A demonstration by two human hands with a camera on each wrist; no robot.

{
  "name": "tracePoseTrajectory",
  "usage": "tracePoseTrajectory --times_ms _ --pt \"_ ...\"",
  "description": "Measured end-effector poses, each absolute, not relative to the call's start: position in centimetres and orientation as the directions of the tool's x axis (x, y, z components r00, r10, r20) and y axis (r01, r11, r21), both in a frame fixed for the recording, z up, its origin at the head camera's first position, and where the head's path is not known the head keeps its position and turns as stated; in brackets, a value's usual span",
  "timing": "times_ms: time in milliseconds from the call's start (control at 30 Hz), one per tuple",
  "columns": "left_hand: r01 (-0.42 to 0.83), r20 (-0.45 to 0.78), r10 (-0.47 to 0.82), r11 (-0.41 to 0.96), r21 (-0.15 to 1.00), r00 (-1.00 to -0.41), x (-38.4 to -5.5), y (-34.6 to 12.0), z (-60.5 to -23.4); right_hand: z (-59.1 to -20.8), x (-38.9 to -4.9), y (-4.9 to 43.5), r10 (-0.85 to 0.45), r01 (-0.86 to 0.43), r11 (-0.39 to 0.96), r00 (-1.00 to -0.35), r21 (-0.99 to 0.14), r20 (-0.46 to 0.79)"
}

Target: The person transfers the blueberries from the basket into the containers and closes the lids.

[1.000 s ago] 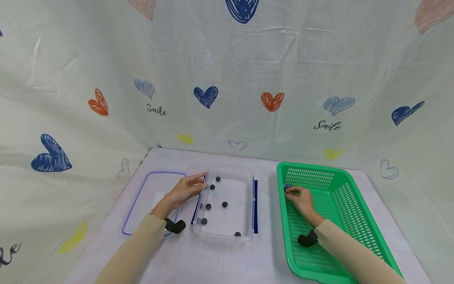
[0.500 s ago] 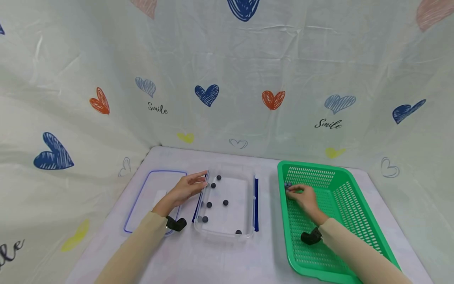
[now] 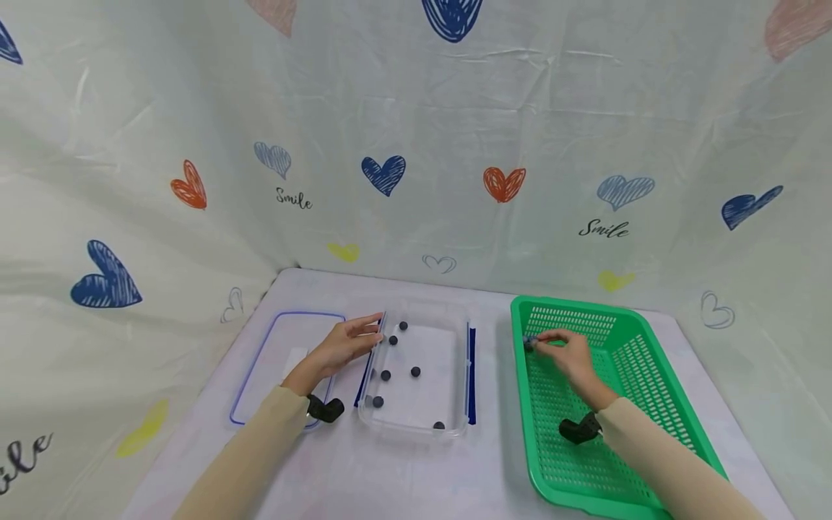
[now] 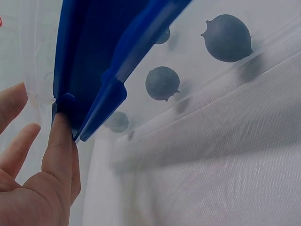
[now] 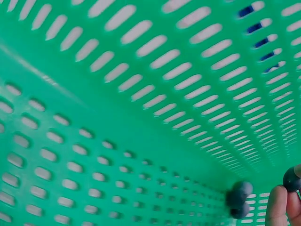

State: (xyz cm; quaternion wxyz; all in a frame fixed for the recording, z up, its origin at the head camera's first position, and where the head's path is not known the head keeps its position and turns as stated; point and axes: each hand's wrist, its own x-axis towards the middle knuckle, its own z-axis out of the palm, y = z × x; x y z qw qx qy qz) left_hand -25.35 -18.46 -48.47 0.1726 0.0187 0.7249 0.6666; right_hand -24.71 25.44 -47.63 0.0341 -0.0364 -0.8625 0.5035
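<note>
My left hand (image 3: pixel 341 350) reaches to the left side of a clear plastic box (image 3: pixel 429 401), fingers fairly straight and touching its hanging blue latch flap (image 4: pixel 94 61). Several dark blueberries (image 3: pixel 415 372) lie scattered on the box floor. Inside the green basket (image 3: pixel 565 497), near its far left corner, my right hand (image 3: pixel 572 357) pinches a blueberry (image 5: pixel 292 180) between thumb and fingertips. A couple more blueberries (image 5: pixel 240 197) sit against the basket wall beside it.
Left of the box lies a clear lid (image 3: pixel 279 336) with a blue rim, partly under my left forearm. A second blue latch flap (image 3: pixel 471 375) sticks out on the box's right. A heart-printed curtain (image 3: pixel 442 217) stands behind the table (image 3: pixel 416 484).
My right hand has drawn slightly right, away from the basket's left wall, and a blueberry is now in its fingertips. The left hand keeps its place at the box; the head view shifts slightly.
</note>
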Motion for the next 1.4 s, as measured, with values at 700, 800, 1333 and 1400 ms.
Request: tracePoseTrajectory --times_ms 700,800,1333,1400 --pt "-0.197 -0.222 0.247 0.122 0.973 -0.943 -25.5 -18.4 -48.6 -42.5 -24.7 26.3 0.079 -0.010 0.363 -0.996 -0.932 0.042" --pt "-0.197 -0.223 0.247 0.126 0.972 -0.943 -25.4 -18.3 -48.6 -41.7 -24.7 26.3 0.079 -0.003 0.377 -0.996 -0.926 0.036" --pt "-0.195 -0.217 0.259 0.109 0.975 -0.941 -25.3 -18.4 -48.5 -39.7 -25.3 25.4 -0.011 -0.050 0.303 -0.999 -0.952 0.049" --pt "-0.196 -0.218 0.261 0.109 0.975 -0.940 -25.4 -18.4 -48.5 -39.5 -25.3 25.1 -0.017 -0.049 0.306 -0.999 -0.951 0.046"
